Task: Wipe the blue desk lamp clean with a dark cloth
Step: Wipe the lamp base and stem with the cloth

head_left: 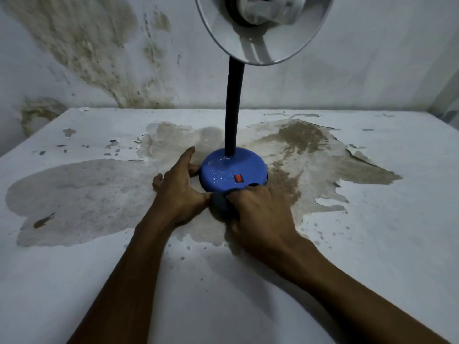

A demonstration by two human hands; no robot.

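1. Fingers (250, 194) of right hand (258, 214) bunched around dark cloth (221, 207), pressing it vs front rim of blue lamp base (231, 173).
2. Left hand (177, 187) empty, spread flat, bracing base's left side.
3. Lamp stands mid worktop (372, 244), w/ red switch (238, 178) facing the person.
4. Step: wiping base. White specks remain on top; next probably sweep cloth up over the dome, then neck (233, 108).

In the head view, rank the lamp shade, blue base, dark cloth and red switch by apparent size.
1. Lamp shade, largest, though cut off at the top and nearest the camera, so inflated.
2. Blue base.
3. Dark cloth, partly hidden under the right hand.
4. Red switch.
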